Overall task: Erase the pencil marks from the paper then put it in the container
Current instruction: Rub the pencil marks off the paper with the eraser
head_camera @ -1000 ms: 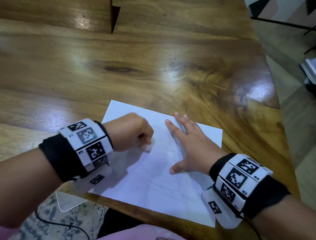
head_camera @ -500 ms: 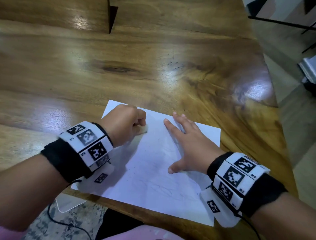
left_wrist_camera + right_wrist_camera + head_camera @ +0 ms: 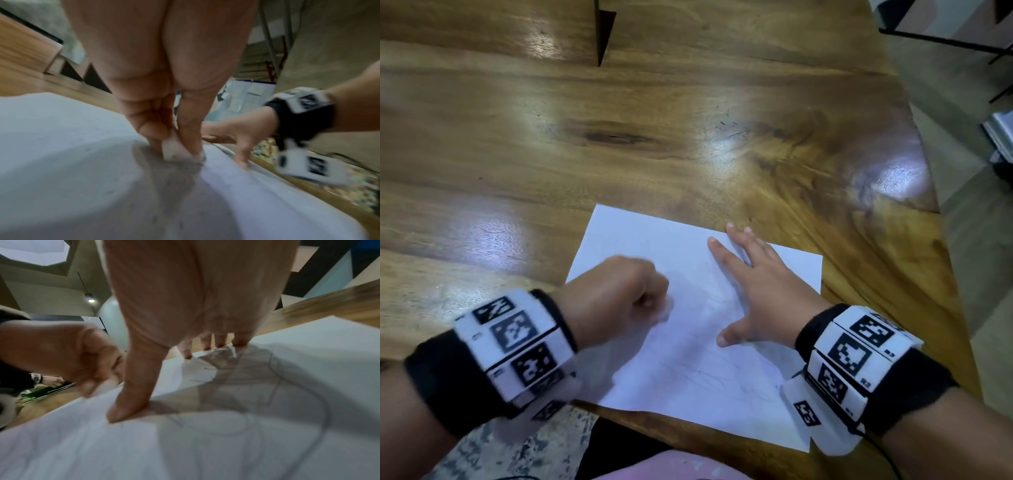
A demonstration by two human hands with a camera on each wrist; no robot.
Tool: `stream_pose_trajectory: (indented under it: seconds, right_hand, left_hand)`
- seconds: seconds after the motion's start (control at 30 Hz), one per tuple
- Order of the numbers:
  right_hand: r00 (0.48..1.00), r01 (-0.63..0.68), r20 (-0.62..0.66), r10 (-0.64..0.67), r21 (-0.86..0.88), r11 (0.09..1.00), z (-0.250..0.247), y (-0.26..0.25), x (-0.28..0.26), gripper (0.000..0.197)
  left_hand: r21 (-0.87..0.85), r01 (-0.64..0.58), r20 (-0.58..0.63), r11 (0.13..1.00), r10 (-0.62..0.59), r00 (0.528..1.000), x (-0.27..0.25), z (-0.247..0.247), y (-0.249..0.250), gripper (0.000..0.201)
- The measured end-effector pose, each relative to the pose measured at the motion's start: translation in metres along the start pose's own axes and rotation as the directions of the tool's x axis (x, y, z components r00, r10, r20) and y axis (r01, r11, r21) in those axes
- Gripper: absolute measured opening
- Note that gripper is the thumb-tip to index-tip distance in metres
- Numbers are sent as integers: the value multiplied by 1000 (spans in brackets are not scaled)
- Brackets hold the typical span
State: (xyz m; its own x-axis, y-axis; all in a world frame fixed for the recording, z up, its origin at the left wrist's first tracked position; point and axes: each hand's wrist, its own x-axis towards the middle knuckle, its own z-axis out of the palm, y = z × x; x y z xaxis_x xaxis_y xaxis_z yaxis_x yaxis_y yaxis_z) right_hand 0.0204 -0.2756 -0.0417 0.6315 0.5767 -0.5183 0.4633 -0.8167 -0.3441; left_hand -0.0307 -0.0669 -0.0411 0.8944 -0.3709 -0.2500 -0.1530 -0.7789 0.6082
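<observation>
The left hand [image 3: 616, 301] is pinching a small white eraser [image 3: 174, 150] between thumb and fingertips and pressing its lower edge onto the paper [image 3: 688, 370], which is lying flat near the front edge of the wooden worktop [image 3: 688, 137]. Holding the eraser low and tight is probably giving it firm, controlled pressure for rubbing. The right hand [image 3: 760, 294] is lying spread wide and flat on the sheet, holding nothing, thumb [image 3: 127, 404] and fingertips pressing down; this is likely keeping the paper from sliding or crumpling under the strokes. Faint pencil lines [image 3: 287, 402] are showing around and under the right hand, so the erasing looks unfinished. No container is showing in any view.
</observation>
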Motion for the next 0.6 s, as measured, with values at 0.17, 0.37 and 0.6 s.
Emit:
stream_pose_trajectory:
  seconds: [0.17, 0.37, 0.6]
  right_hand:
    - [1000, 2, 6, -1, -6, 1000, 0, 0, 1, 125]
    - [999, 31, 26, -30, -17, 999, -2, -1, -3, 118]
    - [998, 66, 22, -63, -147, 987, 4, 0, 1, 123]
  left_hand:
    - [2, 16, 23, 1000, -16, 1000, -4, 0, -1, 9]
    - [30, 130, -109, 991, -126, 986, 11, -10, -4, 4]
    - [33, 182, -132, 983, -176, 976, 19, -16, 0, 9]
